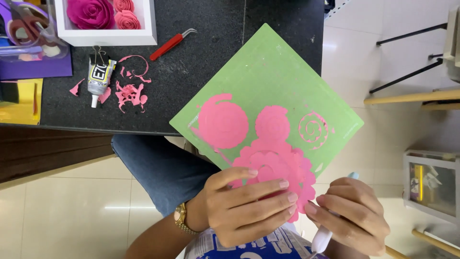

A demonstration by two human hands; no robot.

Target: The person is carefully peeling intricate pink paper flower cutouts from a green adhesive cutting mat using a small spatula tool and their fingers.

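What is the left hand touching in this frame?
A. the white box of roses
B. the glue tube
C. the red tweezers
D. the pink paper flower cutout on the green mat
D: the left hand has its fingers on the pink paper flower cutout at the green mat's lower corner.
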